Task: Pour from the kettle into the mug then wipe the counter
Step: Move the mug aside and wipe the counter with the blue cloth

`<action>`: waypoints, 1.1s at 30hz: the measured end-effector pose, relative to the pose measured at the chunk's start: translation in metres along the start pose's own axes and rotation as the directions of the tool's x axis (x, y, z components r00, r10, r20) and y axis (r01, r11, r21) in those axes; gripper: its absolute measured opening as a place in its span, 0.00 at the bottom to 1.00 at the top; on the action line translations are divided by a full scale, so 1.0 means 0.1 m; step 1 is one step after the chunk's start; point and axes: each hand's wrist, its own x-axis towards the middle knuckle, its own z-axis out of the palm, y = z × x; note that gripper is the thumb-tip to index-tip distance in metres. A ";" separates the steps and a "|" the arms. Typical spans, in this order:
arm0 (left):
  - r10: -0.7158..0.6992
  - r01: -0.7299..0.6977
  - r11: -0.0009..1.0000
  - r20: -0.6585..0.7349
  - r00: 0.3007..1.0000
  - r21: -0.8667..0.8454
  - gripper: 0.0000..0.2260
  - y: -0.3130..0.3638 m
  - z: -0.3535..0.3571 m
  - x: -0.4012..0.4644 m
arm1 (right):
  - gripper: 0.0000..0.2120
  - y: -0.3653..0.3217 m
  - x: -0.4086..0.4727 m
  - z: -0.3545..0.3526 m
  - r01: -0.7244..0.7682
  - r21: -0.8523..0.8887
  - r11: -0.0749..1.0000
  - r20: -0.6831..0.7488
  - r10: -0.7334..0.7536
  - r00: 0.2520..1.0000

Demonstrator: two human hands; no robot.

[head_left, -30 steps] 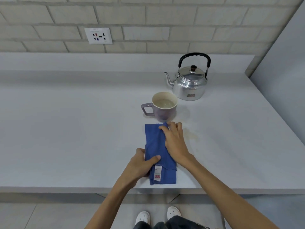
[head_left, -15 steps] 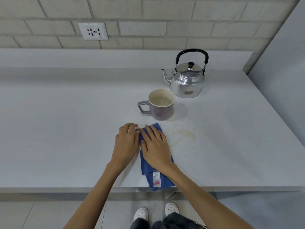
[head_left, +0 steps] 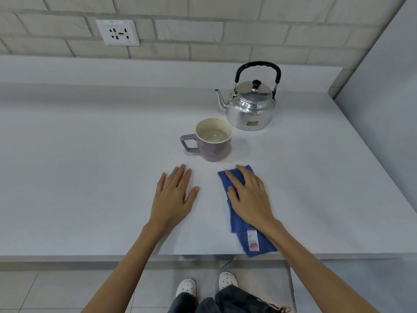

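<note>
Right at the front edge of the counter, my right hand lies flat on the folded blue cloth, fingers spread and pressing down, not pinching anything. My left hand rests palm-down on bare counter just beside it, fingers loosely spread, holding nothing. Ahead of my hands, the purple mug stands upright with liquid showing inside, handle to my left, and the steel kettle sits upright behind it and a little to the right, spout pointing left, lid on. So the pour looks finished to me, and this is the wiping step. To do it well, I'd say: keep the palm weight even over the cloth so the whole pad stays in contact, sweep in overlapping passes, and steer wide of the mug, because its base is close to the cloth's far corner and a nudge could slop it. The white care tag end hangs near the counter lip, so I'd draw the cloth inward rather than let it slide off. I can't make out any wet patch from here.
</note>
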 end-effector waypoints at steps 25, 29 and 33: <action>0.007 -0.006 1.000 -0.043 0.999 0.018 0.23 -0.01 0.04 -0.03 | 0.22 0.68 -0.16 -0.25 -0.040 -0.080 0.996 -0.041 0.037 0.998; 0.003 -0.002 1.000 -0.038 0.999 0.023 0.23 -0.01 0.04 -0.03 | 0.23 0.68 0.30 -0.17 -0.086 -0.111 0.990 -0.031 0.083 0.996; 0.004 -0.003 1.000 -0.033 0.999 0.023 0.24 0.01 0.02 -0.03 | 0.24 0.49 0.56 -0.07 -0.080 -0.099 0.992 -0.004 0.080 0.997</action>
